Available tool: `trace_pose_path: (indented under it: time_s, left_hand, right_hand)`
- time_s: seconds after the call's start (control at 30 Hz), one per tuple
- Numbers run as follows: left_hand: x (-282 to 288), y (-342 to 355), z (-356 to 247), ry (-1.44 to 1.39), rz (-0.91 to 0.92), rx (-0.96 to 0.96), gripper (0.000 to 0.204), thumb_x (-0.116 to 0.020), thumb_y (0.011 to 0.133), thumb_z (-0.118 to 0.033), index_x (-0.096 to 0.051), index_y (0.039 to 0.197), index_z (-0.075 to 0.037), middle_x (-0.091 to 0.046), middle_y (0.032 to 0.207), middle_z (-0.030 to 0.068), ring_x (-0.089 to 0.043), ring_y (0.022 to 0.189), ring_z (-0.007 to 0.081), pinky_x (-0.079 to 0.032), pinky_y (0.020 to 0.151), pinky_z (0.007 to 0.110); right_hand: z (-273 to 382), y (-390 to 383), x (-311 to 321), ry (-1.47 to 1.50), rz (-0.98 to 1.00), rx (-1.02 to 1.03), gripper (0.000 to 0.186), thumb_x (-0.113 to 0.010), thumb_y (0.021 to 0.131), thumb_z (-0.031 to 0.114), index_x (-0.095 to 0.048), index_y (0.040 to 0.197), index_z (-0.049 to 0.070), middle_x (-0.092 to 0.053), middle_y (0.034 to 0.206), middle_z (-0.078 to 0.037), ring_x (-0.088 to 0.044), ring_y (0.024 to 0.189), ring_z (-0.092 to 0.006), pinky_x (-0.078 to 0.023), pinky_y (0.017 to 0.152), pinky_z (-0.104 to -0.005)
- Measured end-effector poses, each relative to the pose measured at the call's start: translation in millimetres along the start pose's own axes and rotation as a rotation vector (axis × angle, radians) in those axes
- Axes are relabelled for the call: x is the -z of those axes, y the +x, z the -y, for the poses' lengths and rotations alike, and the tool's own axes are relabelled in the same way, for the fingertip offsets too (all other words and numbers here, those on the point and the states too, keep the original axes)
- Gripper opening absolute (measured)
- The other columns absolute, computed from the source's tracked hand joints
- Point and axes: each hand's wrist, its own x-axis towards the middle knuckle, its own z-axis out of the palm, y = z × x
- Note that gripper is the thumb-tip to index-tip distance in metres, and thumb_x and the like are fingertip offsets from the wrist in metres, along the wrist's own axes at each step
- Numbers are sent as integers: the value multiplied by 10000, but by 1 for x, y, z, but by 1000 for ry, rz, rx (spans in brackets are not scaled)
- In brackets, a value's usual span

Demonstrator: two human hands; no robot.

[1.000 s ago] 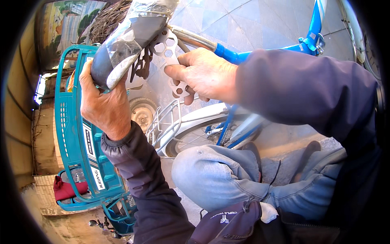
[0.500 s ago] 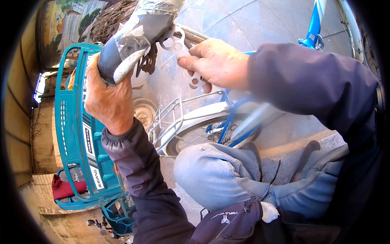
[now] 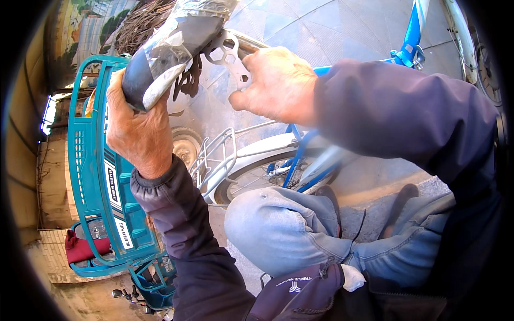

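A dark bicycle saddle (image 3: 168, 51), partly wrapped in clear plastic with a white patch near its tip, is gripped at its lower end by my left hand (image 3: 140, 128). Dark metal under-saddle parts (image 3: 189, 77) show beside it, with a metal seat post largely hidden to the right. My right hand (image 3: 273, 85) grips a flat silver multi-hole wrench (image 3: 227, 51), whose upper end is at the saddle's underside. My thumb lies over the wrench's lower part.
A blue and white bicycle frame (image 3: 411, 40) with rear wheel and wire rack (image 3: 219, 155) lies beyond my knees (image 3: 257, 224). A teal cargo tricycle (image 3: 88, 160) stands at left, a bundle of sticks (image 3: 144, 21) behind it. Tiled ground (image 3: 332, 29) surrounds the bicycle.
My right hand and the wrench have moved upward over the last second, with the fingers now higher along the seat post. My left hand and saddle have shifted only slightly.
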Motion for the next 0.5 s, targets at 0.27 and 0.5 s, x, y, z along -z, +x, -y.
trace_pose_path:
  time_s: [0.27, 0.5]
  left_hand:
    - [-3, -2, 4, 31, 1, 17, 526, -811, 740, -250, -602, 1187, -66, -682, 975, 142, -665, 858, 205, -523, 741, 310]
    - [-3, -4, 7, 52, -20, 12, 525, -810, 742, -252, -601, 1189, -71, -675, 995, 128, -660, 858, 202, -521, 735, 313]
  right_hand:
    - [-29, -3, 4, -414, -481, 335, 550, -680, 737, 324, -518, 1118, -39, -639, 855, -222, -628, 812, -368, -490, 766, -442]
    - [-47, 23, 49, -420, -84, 415, 486, -684, 772, 302, -583, 1129, -12, -652, 801, -225, -649, 699, -343, -517, 710, -385]
